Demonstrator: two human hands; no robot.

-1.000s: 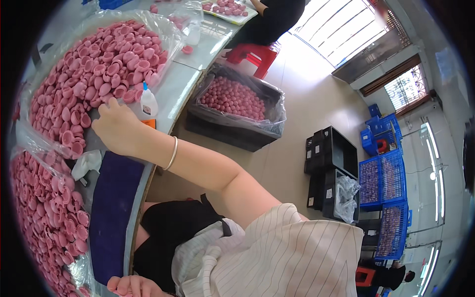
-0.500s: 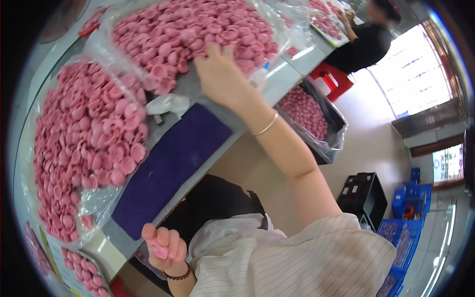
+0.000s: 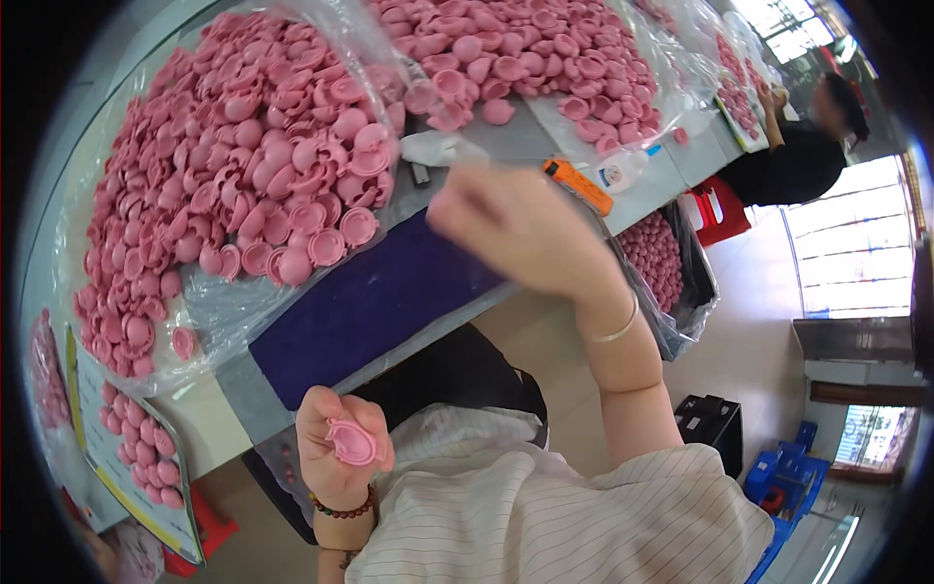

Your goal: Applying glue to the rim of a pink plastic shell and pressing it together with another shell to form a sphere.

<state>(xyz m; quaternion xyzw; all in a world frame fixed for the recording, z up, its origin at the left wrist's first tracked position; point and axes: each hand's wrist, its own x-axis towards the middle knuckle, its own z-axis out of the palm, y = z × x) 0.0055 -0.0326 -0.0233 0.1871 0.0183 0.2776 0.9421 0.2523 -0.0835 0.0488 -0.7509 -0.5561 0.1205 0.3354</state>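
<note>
My left hand [image 3: 326,443] is closed around a pink plastic half shell [image 3: 352,442], its hollow side facing up, near the front edge of the table. Over the dark purple cloth [image 3: 360,307], my right hand [image 3: 511,224] is blurred, its fingers curled in; whatever they hold is hidden. Beyond the cloth, a large heap of pink half shells [image 3: 243,156] lies on clear plastic sheeting. Another heap of pink shells [image 3: 545,54] spreads to the right of it.
An orange box cutter [image 3: 579,187] and a white bottle [image 3: 623,173] lie right of the cloth. A tray of pink balls [image 3: 141,457] sits at left. A lined bin of pink pieces [image 3: 652,253] stands beside the table. Another person [image 3: 793,146] works at far right.
My right hand has come back from the right-hand heap to above the cloth. My left hand has turned, showing the half shell's hollow. The view has shifted, and the box cutter now shows.
</note>
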